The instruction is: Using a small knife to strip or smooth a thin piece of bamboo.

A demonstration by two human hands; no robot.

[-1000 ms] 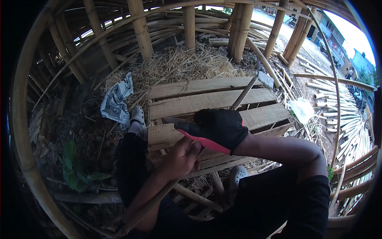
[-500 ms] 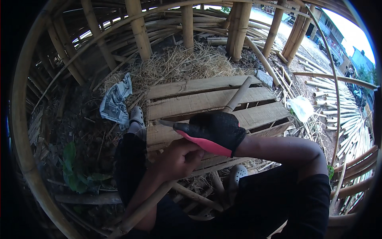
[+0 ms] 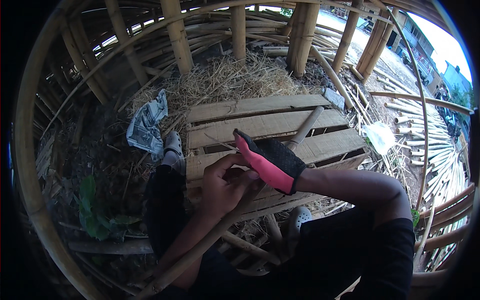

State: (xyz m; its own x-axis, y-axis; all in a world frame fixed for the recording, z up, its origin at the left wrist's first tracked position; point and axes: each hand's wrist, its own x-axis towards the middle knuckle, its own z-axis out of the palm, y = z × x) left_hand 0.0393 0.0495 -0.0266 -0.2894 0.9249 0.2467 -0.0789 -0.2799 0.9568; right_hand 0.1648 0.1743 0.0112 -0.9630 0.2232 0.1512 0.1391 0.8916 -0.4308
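A long bamboo pole (image 3: 220,227) slants from the lower left, past both hands, to its far end above a slatted wooden crate (image 3: 235,125). My bare left hand (image 3: 222,187) is closed around the pole at mid-length, its thumb against it. Just right of it, my right hand (image 3: 272,165), in a black and pink glove, lies over the pole with its thumb side raised. From behind this glove sticks out a thin pointed blade (image 3: 220,142), seen nearly edge-on. The right fingers look curled around its grip, which the glove hides.
Upright bamboo posts (image 3: 301,40) and a curved bamboo hoop (image 3: 30,165) surround me. Straw (image 3: 230,80) is heaped behind the crate. Crumpled newspaper (image 3: 147,122) lies at left, a white plastic bag (image 3: 380,137) at right. Many cut bamboo poles (image 3: 440,170) lie beyond.
My right hand has rolled so its pink thumb side faces up, and the blade tip has risen and moved slightly right. My left fingers have shifted up a little on the pole.
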